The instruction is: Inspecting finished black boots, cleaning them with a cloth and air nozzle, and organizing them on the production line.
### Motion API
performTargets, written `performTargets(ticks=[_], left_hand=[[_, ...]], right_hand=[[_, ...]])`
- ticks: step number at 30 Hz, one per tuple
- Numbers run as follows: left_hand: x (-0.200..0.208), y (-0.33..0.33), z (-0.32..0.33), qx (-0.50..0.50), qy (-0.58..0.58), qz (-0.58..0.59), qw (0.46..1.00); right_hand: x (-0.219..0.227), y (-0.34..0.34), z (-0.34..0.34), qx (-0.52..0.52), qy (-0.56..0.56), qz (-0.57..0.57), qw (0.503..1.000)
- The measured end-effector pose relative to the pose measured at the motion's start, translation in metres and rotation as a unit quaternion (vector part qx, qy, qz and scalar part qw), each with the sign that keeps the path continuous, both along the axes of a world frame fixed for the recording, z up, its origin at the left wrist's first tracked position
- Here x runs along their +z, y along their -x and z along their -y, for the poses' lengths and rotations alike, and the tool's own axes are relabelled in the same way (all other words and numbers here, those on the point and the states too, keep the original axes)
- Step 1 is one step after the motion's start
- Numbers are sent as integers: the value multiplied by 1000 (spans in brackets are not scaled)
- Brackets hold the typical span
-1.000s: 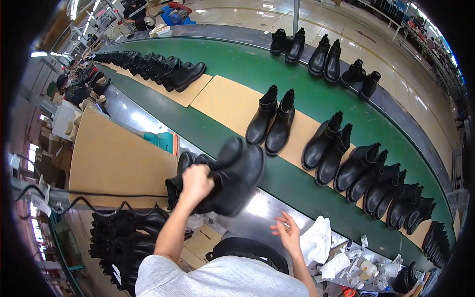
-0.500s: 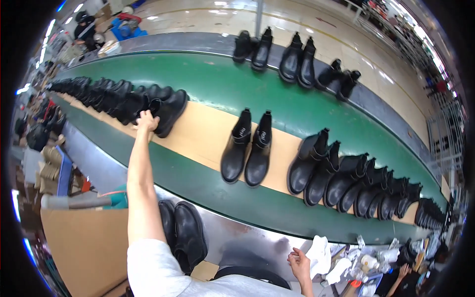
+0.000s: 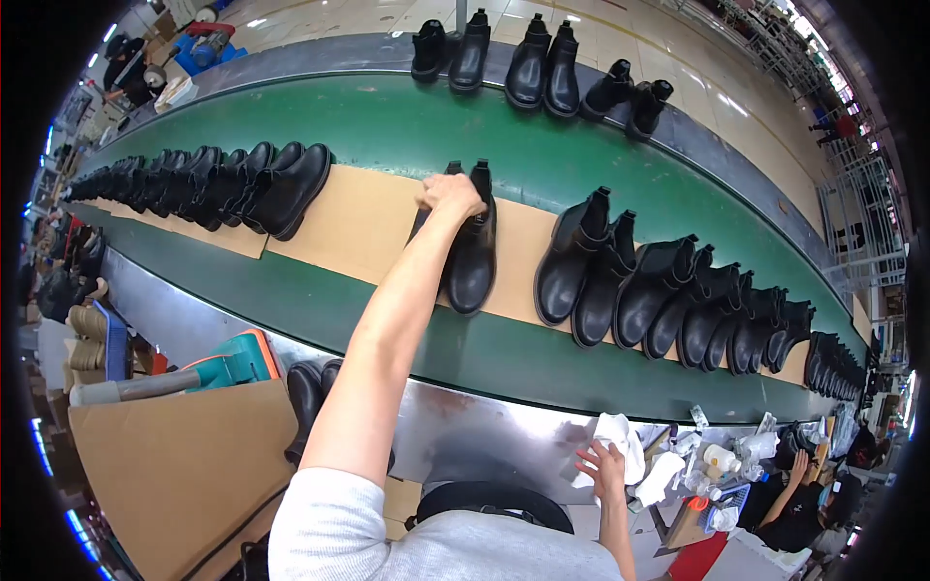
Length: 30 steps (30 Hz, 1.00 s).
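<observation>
My left hand [image 3: 450, 194] reaches far out over the green conveyor belt [image 3: 387, 126] and closes on the shaft tops of a pair of black ankle boots [image 3: 472, 261]. The pair stands upright on a tan cardboard sheet [image 3: 358, 223]. My right hand [image 3: 603, 467] stays low near my body, fingers apart and resting on a white cloth [image 3: 620, 436] at the edge of the metal ledge [image 3: 484, 436].
A packed row of black boots [image 3: 223, 184] stands to the left of the pair, another row [image 3: 678, 300] to the right, and more pairs [image 3: 528, 58] along the far edge. Two boots [image 3: 308, 392], a teal tool [image 3: 228, 363] and a cardboard sheet [image 3: 165, 465] lie near me. Another person [image 3: 804, 494] sits at lower right.
My left hand set down a boot it held close to me, reached to the left row of boots, then moved right onto the middle pair. My right hand lowered onto the cloth.
</observation>
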State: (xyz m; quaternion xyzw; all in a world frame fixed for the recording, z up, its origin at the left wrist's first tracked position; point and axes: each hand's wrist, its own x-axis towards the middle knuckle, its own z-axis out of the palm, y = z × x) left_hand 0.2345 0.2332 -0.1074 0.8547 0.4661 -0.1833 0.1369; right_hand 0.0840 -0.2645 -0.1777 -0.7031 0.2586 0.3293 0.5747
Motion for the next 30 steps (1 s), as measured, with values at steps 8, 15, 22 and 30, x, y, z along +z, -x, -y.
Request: performTargets(ticks=[8,15,22,30], left_hand=[[-16,102,53,-237,-49,331,912],[58,212,237,-677,-40,302,670],[35,259,265,-392,246,472,750],[-93,325,266,491,483,274,671]], right_hand=[[13,24,37,49,36,64,996],[71,-34,-31,287,-84,370,879],[-19,12,-42,339,-151,241,897],[-38,27,-54,309,-20,58,949]])
